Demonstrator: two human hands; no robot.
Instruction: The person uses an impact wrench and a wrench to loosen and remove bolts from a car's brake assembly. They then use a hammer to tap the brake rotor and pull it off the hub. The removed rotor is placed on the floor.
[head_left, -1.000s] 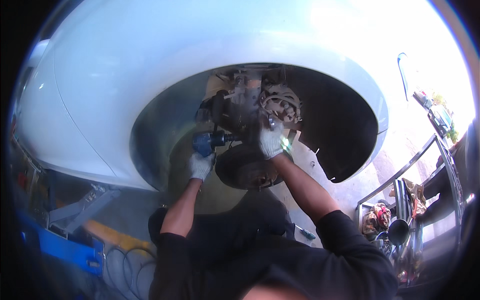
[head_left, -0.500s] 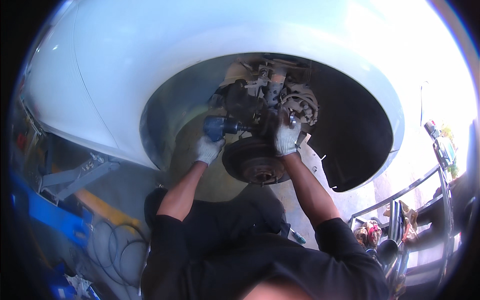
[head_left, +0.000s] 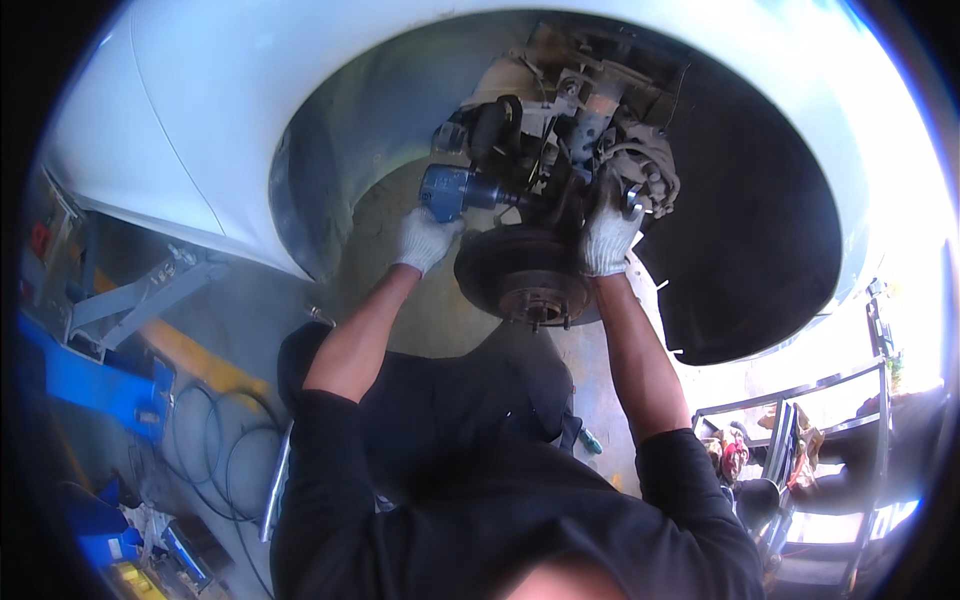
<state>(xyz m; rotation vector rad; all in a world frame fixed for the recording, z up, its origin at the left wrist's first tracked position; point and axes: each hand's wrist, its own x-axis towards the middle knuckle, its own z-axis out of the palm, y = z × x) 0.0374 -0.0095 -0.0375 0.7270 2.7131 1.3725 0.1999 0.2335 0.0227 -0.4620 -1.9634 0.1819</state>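
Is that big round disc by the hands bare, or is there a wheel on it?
Bare. The disc shows its hub and sticking-out studs in the open, with no wheel over them.

Grey floor [head_left: 245,325]: yellow stripe [head_left: 205,367], looped dark hose [head_left: 229,490] left, green-handled tool [head_left: 590,441] right.

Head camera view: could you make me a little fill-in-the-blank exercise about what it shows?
1. The person's ____ (left/right) hand holds the blue power tool.
2. In the picture, the brake disc appears ____ (above/below) the power tool.
3. The right hand wears a ____ (white/black) glove.

Missing words: left; below; white.
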